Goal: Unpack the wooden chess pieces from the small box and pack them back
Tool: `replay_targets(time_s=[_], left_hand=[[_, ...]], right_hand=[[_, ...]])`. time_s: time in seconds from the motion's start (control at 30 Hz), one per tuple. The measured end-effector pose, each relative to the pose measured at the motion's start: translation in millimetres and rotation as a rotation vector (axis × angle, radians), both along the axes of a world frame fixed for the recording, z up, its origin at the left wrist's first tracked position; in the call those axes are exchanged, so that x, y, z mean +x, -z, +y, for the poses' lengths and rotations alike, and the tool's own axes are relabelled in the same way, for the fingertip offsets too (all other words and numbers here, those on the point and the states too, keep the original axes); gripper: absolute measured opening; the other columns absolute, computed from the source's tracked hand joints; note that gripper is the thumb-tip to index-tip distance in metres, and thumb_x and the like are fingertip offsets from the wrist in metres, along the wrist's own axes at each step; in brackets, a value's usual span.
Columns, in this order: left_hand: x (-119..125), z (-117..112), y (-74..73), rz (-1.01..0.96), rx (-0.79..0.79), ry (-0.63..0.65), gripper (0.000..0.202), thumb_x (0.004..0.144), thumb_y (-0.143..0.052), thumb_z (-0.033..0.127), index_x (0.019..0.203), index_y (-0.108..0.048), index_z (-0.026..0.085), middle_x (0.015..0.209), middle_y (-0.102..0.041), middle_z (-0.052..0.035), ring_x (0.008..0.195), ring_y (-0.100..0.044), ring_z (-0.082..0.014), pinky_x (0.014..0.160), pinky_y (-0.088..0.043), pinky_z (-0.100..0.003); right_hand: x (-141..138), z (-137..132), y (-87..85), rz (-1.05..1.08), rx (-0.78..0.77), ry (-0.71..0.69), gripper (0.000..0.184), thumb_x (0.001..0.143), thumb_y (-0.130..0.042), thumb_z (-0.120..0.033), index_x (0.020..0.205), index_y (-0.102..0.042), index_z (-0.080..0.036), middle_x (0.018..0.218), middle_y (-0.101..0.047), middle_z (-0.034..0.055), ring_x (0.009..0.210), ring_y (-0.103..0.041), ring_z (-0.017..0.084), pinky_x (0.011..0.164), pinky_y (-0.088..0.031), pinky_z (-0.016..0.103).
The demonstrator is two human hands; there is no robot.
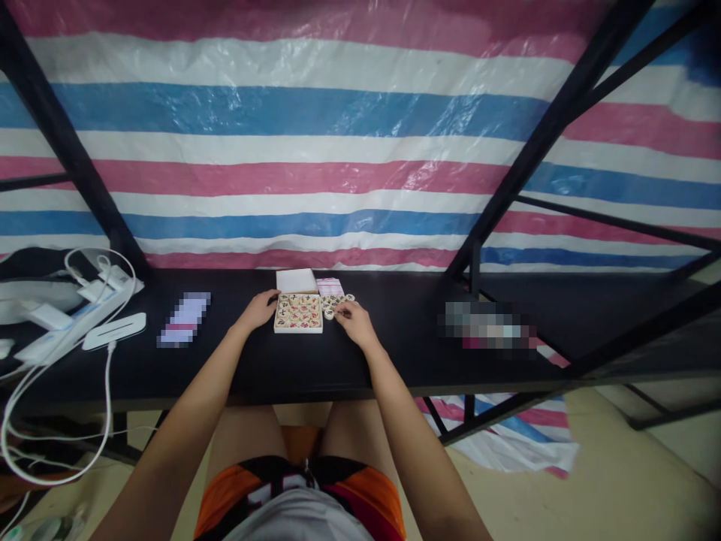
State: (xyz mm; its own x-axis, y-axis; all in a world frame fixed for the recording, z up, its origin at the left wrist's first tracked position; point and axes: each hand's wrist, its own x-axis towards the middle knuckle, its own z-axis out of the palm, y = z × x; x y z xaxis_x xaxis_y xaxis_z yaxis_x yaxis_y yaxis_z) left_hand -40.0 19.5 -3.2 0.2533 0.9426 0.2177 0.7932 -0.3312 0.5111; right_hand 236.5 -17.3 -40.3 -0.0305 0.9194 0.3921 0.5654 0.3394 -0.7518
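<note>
A small white box (pixel 298 329) sits on the black desk, filled with rows of round Chinese chess pieces (pixel 298 309) marked in red and black characters. My left hand (pixel 262 309) is at the box's upper left corner, its fingers curled against the edge. Just right of the box lies a small group of loose chess pieces (pixel 330 303). Over them is my right hand (pixel 354 323), thumb and fingers drawn together at a piece that they partly cover. Behind the box rests a white box lid (pixel 296 281).
A pink-and-white printed packet (pixel 330 287) lies behind the loose pieces. At left are a blurred phone-like item (pixel 185 319), a white flat device (pixel 116 330), a power strip (pixel 73 315) and cables. A blurred item (pixel 490 325) lies right. Black metal posts (pixel 535 150) flank the desk before striped sheeting.
</note>
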Motion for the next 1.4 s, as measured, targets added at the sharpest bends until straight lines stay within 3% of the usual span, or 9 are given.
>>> replay_targets(time_s=[0.47,1.4], left_hand=[[-0.3,0.9,1.2,-0.004,0.004,0.007,0.039,0.084,-0.045,0.018,0.121,-0.058,0.016,0.121,-0.063,-0.0091,0.113,-0.058,-0.0205,0.1,-0.041,-0.031],[-1.7,4.6,5.0,-0.005,0.004,0.013,0.039,0.084,-0.045,0.019,0.122,-0.057,0.014,0.121,-0.063,-0.0105,0.113,-0.057,-0.0221,0.101,-0.041,-0.033]], right_hand=[[-0.4,-1.6,-2.9,0.008,-0.009,-0.007,0.014,0.074,-0.054,-0.018,0.083,-0.065,-0.019,0.089,-0.058,0.002,0.082,-0.058,0.014,0.079,-0.05,0.03],[3.4,5.0,7.0,0.005,0.037,-0.026,0.02,0.071,-0.056,-0.01,0.085,-0.066,-0.02,0.094,-0.058,0.0035,0.078,-0.057,0.014,0.079,-0.051,0.032]])
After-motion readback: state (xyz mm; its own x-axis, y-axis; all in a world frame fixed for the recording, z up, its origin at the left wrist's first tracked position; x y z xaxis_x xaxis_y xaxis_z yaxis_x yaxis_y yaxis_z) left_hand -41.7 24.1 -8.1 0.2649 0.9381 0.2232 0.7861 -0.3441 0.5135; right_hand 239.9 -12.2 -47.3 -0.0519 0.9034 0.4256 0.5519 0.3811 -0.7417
